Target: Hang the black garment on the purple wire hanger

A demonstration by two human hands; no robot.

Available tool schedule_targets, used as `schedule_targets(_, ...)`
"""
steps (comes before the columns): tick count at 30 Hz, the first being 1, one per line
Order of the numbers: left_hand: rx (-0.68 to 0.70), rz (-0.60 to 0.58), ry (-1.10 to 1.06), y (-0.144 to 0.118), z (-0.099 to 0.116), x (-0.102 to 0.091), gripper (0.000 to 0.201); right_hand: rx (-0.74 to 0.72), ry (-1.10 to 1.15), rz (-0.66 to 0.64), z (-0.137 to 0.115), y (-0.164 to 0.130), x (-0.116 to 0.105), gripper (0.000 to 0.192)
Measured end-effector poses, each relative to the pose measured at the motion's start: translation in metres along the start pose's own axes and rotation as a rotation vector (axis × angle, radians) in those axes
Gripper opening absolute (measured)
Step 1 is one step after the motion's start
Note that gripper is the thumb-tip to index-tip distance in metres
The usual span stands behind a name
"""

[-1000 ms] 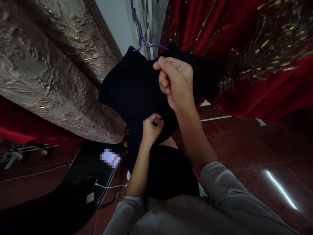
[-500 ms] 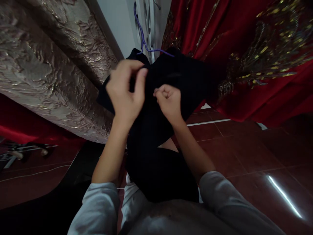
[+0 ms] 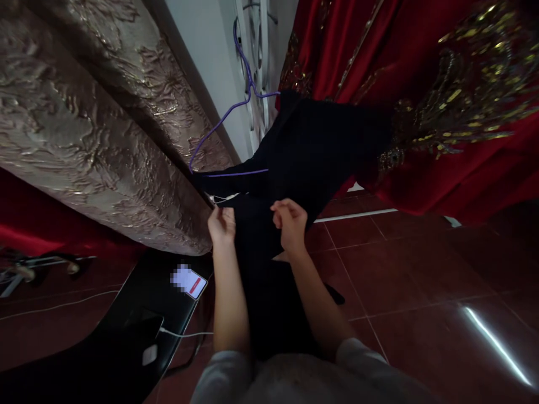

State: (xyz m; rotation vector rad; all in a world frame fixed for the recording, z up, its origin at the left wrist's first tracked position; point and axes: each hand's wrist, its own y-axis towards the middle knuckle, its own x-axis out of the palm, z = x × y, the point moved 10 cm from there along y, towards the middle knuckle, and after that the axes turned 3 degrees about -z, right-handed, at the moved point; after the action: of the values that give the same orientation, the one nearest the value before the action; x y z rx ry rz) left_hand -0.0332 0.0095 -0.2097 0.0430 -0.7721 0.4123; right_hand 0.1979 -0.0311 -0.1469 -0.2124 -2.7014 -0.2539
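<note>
A black garment (image 3: 324, 140) hangs from a purple wire hanger (image 3: 236, 105), its right shoulder over the hanger's right arm. The hanger's left arm is bare, and part of its lower bar shows across the cloth. My left hand (image 3: 222, 225) is closed on the garment's left edge, below that bar. Near the middle of the front, my right hand (image 3: 291, 221) pinches the dark cloth. The exact fold in its fingers is too dark to make out. A thin white strip (image 3: 227, 198) shows just above my left hand.
Beige textured fabric (image 3: 105, 129) hangs at left, red sequined fabric (image 3: 458, 112) at right. The hanger hooks on a white metal rack (image 3: 259, 62). A lit phone (image 3: 191, 280), a dark phone (image 3: 147, 325) with a cable and a small white case (image 3: 149, 354) lie on a black bench (image 3: 113, 331).
The garment's left shoulder has come off the hanger, baring its left arm. Both hands have moved down, toward me. The lit phone on the bench has come into view.
</note>
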Motion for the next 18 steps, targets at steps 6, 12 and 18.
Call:
schedule_targets(6, 0.117, -0.184, 0.165, -0.052, 0.004, 0.033, 0.020, -0.221, -0.159, 0.028, -0.041, -0.006, -0.034, 0.018)
schedule_targets(12, 0.610, -0.560, 0.653, -0.128, 0.055, 0.122, 0.011, -0.159, -0.382, -0.443, -0.031, -0.025, 0.032, 0.048)
schedule_targets(18, 0.539, -0.809, 0.746, -0.129, 0.045, 0.138, 0.048, 0.283, -0.238, -0.404, -0.004, -0.027, 0.026, 0.018)
